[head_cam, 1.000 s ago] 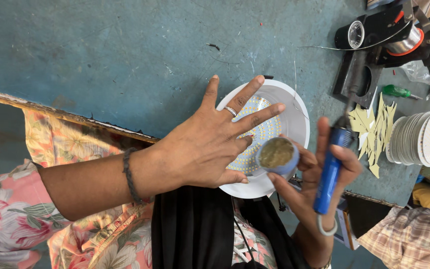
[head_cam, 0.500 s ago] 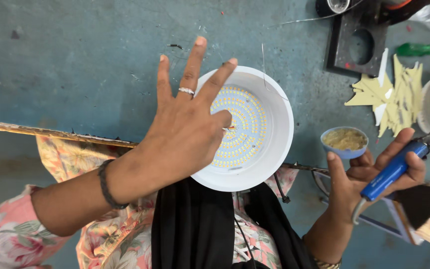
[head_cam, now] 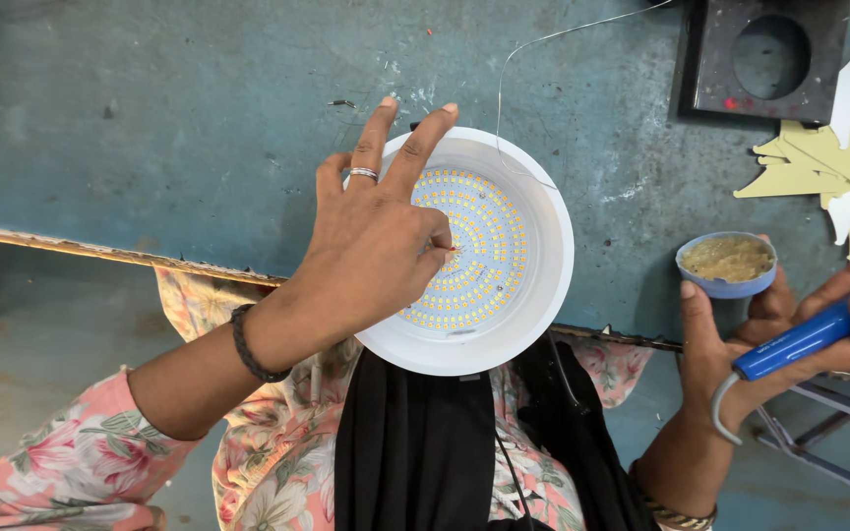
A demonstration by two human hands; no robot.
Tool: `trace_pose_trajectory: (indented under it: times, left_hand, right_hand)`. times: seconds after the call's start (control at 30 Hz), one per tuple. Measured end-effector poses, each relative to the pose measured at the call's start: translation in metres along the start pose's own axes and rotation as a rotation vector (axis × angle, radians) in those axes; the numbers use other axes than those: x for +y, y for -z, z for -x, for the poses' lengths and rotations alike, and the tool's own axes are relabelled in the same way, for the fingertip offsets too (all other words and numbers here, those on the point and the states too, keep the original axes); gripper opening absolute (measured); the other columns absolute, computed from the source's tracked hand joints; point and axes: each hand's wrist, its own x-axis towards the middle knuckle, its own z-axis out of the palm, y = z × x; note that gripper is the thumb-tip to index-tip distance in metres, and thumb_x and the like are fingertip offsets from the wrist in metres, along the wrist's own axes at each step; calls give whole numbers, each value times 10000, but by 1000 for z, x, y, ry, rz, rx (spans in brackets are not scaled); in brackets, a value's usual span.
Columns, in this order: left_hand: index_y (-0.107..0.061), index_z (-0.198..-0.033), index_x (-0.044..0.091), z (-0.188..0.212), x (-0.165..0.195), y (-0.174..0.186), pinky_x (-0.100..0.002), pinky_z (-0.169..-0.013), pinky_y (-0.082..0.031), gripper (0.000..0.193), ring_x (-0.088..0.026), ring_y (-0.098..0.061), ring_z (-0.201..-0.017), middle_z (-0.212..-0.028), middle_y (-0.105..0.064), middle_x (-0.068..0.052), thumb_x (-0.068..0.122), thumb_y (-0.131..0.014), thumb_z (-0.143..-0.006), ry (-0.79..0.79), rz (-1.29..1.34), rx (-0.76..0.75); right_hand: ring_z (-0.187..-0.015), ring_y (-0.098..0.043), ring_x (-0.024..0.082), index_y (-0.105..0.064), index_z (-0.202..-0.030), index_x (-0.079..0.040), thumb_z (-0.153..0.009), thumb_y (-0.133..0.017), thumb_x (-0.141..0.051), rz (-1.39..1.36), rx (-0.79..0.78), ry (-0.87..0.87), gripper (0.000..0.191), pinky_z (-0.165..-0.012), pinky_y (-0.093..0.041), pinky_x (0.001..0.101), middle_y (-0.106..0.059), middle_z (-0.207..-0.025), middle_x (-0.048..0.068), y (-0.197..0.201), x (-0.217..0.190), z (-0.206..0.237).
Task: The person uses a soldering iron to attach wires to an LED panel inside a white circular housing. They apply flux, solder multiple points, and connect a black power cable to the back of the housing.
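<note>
A round white lamp housing [head_cam: 541,295] with a disc of many small yellow LEDs [head_cam: 484,251] lies at the near edge of the blue-green table [head_cam: 169,108]. My left hand [head_cam: 371,236] rests on its left side, fingers spread over the rim, thumb and a finger pinching something small at the LED disc. My right hand [head_cam: 789,329], off the table's edge to the right, grips a blue-handled tool [head_cam: 809,334] with a grey cord and also holds a small blue cup of brownish paste [head_cam: 728,263].
A black square block with a round hole [head_cam: 769,54] sits at the back right. Pale yellow and white cut paper pieces [head_cam: 828,167] lie at the right edge. A thin wire [head_cam: 523,59] curves over the table toward the lamp.
The view has shifted left over the table. My left hand has closed its thumb and finger onto the LED disc. My right hand has moved right, away from the lamp, with tool and cup.
</note>
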Motion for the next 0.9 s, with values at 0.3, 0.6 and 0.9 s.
trace_pose_trajectory:
  times: [0.3,0.6,0.9]
  left_hand:
    - [-815,-699,163,-1,3,0,-657,-1021,-280,81,-499,-210,-1475,-1638,-257,-100,241,-836,-703,29,-6,1]
    - [-804,-688,141,0,2,-3,-663,-1025,-268,106,-498,-214,-1479,-1639,-264,-108,243,-832,-701,16,7,37]
    - [-809,-693,145,0,2,-2,-664,-1026,-263,109,-497,-207,-1481,-1640,-261,-106,250,-837,-691,14,9,34]
  right_hand:
    - [-1606,-269,169,-63,-1578,-213,-973,-844,104,53,22,12,1037,-1317,-321,286,-88,-1739,89,-2,2,-3]
    - [-1622,-200,166,-95,-1583,-199,-1014,-852,106,62,18,2,995,-1365,-270,237,-89,-1737,106,0,0,-1]
    - [-1596,-305,209,-120,-1548,-178,-994,-836,48,28,7,-78,933,-1328,-285,313,-72,-1744,142,-2,-4,-2]
